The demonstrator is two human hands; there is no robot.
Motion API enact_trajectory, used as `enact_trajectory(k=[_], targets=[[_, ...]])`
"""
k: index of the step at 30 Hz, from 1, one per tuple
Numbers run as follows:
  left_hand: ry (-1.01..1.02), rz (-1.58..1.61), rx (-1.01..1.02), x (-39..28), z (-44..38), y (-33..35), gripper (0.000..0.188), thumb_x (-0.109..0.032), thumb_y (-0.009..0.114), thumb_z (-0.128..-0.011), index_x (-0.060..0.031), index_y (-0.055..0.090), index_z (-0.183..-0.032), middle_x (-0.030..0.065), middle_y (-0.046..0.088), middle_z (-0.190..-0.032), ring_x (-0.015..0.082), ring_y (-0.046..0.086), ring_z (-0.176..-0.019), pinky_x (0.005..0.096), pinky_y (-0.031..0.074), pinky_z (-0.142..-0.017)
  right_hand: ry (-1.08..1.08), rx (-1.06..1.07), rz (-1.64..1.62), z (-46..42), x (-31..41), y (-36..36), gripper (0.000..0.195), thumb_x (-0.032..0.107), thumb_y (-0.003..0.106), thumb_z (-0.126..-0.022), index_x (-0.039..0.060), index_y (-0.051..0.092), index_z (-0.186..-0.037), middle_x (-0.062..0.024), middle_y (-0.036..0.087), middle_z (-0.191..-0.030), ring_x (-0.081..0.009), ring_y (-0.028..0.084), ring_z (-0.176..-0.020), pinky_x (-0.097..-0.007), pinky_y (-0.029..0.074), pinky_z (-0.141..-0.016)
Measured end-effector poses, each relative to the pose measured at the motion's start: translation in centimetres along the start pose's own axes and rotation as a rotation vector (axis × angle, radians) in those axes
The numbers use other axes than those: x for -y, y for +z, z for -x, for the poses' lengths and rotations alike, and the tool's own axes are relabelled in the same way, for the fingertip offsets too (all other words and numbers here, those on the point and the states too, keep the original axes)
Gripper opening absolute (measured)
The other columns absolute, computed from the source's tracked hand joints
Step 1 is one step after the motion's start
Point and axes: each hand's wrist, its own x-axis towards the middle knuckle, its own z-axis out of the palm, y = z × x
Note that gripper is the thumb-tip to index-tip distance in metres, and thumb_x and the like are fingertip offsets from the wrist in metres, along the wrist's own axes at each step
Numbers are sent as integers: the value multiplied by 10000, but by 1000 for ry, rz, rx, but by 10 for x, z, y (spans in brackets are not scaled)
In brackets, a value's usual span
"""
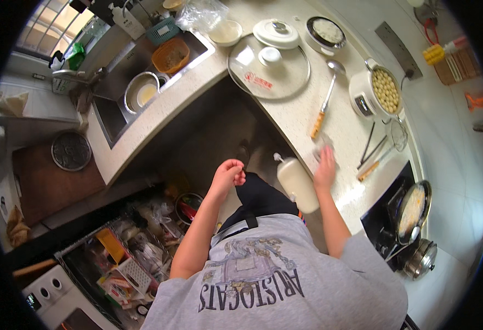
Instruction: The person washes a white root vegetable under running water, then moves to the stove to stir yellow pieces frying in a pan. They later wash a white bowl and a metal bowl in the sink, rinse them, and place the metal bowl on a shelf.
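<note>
My left hand (230, 176) hangs in front of my body over the floor, its fingers curled in; whether it holds anything small cannot be told. My right hand (326, 169) is over the edge of the right counter, blurred, with its fingers against a greyish, blurred thing (322, 149), perhaps a cloth. Just above that lies a ladle (319, 123) with a wooden handle. A cream-coloured container (297, 183) with a white nozzle stands beside the counter, left of my right hand. Chopsticks (370, 144) and a small wire strainer (398, 136) lie farther right.
A glass lid (241, 70) and a white lid (276, 35) lie at the counter corner. A pot of round pale pieces (385, 90) and a bowl (326, 35) stand behind. The stove at right holds a pan of food (412, 210). A metal bowl (132, 97) sits in the sink.
</note>
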Motion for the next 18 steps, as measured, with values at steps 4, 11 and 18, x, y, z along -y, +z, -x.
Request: enact_trajectory(k=[4,11,18], targets=[[-54,-22,-25,-33,-31,-49,62,-158,558,-1000,-105,592,-1006,17,632,-786,111,622,-662,260,536,-638,326,-238,52,35,-37,-6,448,32,388,-952,-6,584,-1353,-239,526,-1440,-386,477,-1360,-451,345,-1161],[-12,-91,-2,-126,-75,-65,62,-153,559,-992,-107,600,-995,16,632,-787,108,620,-674,259,542,-654,381,-127,-125,14,91,7,389,-81,511,-847,56,718,-1146,-151,663,-1285,-302,597,-1237,-388,451,-1067],[-100,-239,270,-171,-118,-35,73,-169,569,-1000,-104,600,-997,11,614,-772,102,602,-662,267,543,-659,514,-386,-520,-122,145,25,319,-82,566,-848,27,701,-1115,-140,701,-1187,-296,650,-1133,-400,514,-958]])
